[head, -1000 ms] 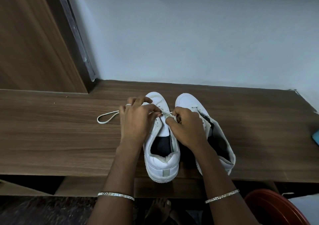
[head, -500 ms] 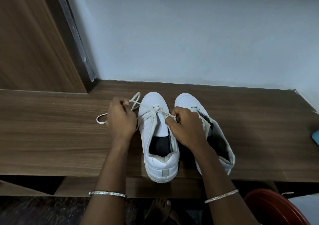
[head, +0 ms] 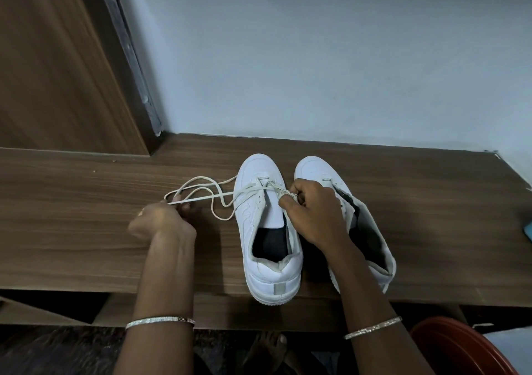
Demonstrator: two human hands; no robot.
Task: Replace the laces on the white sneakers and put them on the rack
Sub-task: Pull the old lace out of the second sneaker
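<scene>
Two white sneakers stand side by side on the wooden shelf top [head: 86,245], toes toward the wall. A white lace [head: 207,199] runs through the front eyelets of the left sneaker [head: 267,230]. My left hand [head: 161,222] lies left of that sneaker and pinches the lace, which is drawn out sideways in loose loops on the wood. My right hand [head: 313,216] pinches the lace's other end at the sneaker's right eyelets. My right wrist partly covers the right sneaker [head: 365,230], which stands open.
A wooden door panel [head: 57,72] rises at the back left and a pale wall [head: 316,58] runs behind the shelf. A red round tub [head: 460,351] sits below at the lower right. A blue object [head: 528,230] shows at the right edge.
My left hand has moved from the left sneaker's eyelets out to the left, drawing the lace through and out across the wood. My right hand has stayed in place.
</scene>
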